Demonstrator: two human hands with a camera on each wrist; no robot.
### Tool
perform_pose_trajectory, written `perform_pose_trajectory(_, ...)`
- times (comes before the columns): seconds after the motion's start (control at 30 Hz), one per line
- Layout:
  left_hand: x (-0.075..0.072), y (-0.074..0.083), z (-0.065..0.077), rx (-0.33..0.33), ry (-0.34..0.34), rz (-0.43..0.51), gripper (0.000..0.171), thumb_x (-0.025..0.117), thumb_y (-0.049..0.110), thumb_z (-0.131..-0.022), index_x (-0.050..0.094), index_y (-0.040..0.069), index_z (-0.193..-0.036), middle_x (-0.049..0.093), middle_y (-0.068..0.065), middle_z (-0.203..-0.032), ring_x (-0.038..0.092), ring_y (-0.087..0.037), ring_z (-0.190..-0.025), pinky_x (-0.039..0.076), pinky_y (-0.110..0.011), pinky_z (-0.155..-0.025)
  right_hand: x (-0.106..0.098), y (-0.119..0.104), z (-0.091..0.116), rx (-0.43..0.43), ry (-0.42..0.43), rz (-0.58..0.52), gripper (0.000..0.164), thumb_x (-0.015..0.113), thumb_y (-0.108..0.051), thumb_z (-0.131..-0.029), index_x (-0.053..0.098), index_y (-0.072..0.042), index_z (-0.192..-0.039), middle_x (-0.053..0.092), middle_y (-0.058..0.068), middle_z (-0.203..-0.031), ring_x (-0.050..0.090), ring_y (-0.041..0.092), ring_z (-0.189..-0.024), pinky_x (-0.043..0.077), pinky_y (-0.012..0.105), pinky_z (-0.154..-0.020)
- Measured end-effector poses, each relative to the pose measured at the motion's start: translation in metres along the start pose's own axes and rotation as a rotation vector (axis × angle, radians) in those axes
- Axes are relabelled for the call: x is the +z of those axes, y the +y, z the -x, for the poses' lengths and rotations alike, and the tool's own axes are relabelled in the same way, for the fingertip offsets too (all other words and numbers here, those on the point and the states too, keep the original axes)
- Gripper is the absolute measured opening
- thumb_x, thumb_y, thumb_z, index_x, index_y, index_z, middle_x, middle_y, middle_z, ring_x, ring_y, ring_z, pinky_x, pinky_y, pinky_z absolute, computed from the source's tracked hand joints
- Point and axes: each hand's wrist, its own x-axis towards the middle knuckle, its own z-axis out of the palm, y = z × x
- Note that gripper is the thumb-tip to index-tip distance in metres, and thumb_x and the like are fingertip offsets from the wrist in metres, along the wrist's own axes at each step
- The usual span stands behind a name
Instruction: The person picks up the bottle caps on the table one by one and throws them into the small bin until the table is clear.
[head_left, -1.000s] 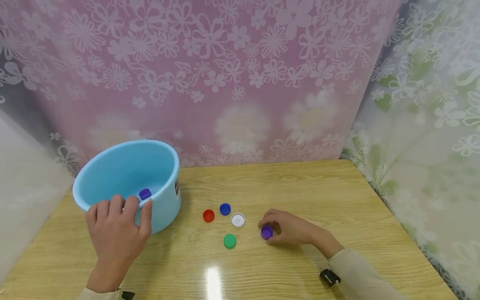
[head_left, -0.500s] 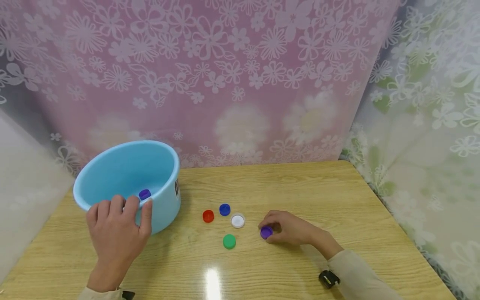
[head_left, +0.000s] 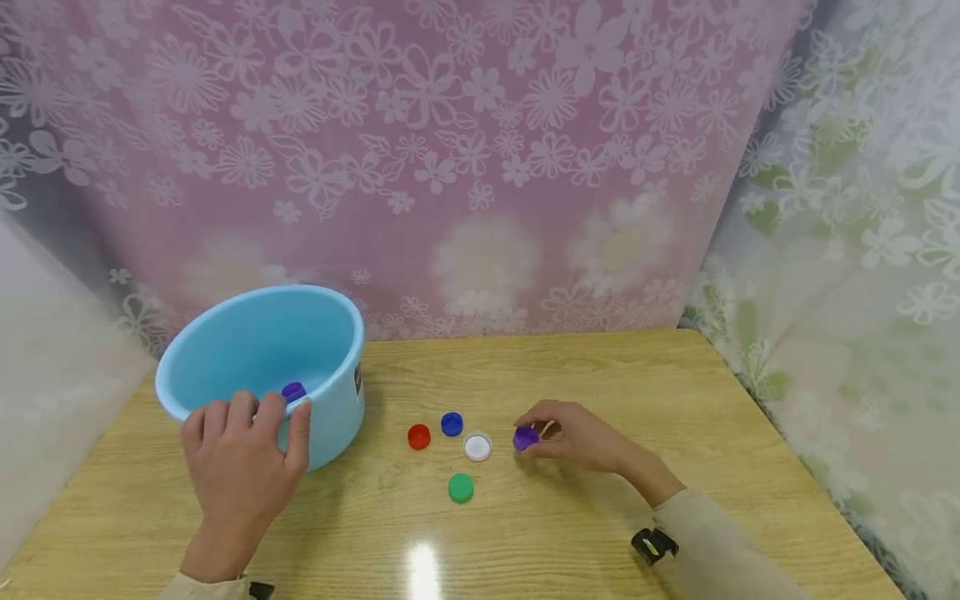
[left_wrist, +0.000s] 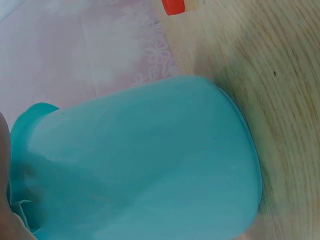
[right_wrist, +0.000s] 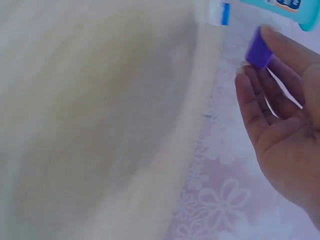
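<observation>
My left hand (head_left: 243, 467) grips the near rim of a light blue plastic basin (head_left: 337, 425), fingers over the edge and thumb outside. Inside the basin lies a purple bottle cap (head_left: 293, 392), partly hidden by the rim. Between thumb and fingers my right hand (head_left: 581, 437) pinches another purple bottle cap (head_left: 526, 438), just above the table. The right wrist view shows that held cap (right_wrist: 258, 50) tilted at the fingertips. Left of this hand lie a white cap (head_left: 477, 447), a blue cap (head_left: 452, 424), a red cap (head_left: 418, 437) and a green cap (head_left: 461, 488).
The wooden table (head_left: 600, 533) ends at a pink flowered curtain (head_left: 480, 167) behind and a pale flowered curtain (head_left: 847, 292) on the right. The basin stands at the table's left side. Each wrist wears a black strap device (head_left: 654, 545).
My right hand has lifted the purple cap off the table and moved it slightly away from me and to the left. My left hand keeps its hold on the basin rim.
</observation>
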Motion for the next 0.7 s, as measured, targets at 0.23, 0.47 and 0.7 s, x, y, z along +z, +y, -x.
perform_pose_trajectory(0.23, 0.001, 0.0, 0.0, -0.003, -0.008, 0.003, 0.044, 0.045, 0.041, -0.094, 0.049, 0.003, -0.072, 0.037, -0.012, -0.062, 0.036, -0.038, -0.059, 0.028, -0.053, -0.069, -0.014, -0.018, -0.024, -0.073, 0.149, -0.013, 0.039, 0.066, -0.03, -0.09, 0.063, -0.006, -0.121, 0.063, -0.002, -0.105, 0.06, 0.012, -0.091, 0.052, 0.028, -0.079)
perform_pose_trajectory(0.47, 0.001, -0.001, 0.001, -0.006, -0.032, -0.001, 0.043, 0.045, 0.04, -0.094, 0.05, 0.003, -0.073, 0.038, -0.012, -0.064, 0.037, -0.038, -0.06, 0.028, -0.053, -0.07, -0.021, -0.035, -0.064, -0.105, 0.211, -0.017, 0.037, 0.066, -0.029, -0.091, 0.064, -0.008, -0.121, 0.062, -0.002, -0.106, 0.06, 0.012, -0.09, 0.051, 0.028, -0.079)
perform_pose_trajectory(0.7, 0.001, -0.003, 0.0, -0.008, -0.047, -0.007, 0.043, 0.045, 0.04, -0.093, 0.049, 0.003, -0.073, 0.038, -0.012, -0.063, 0.037, -0.038, -0.06, 0.029, -0.053, -0.069, -0.027, -0.064, -0.11, -0.117, 0.293, -0.064, 0.04, 0.065, -0.026, -0.091, 0.061, -0.006, -0.126, 0.059, 0.001, -0.11, 0.058, 0.015, -0.093, 0.051, 0.03, -0.082)
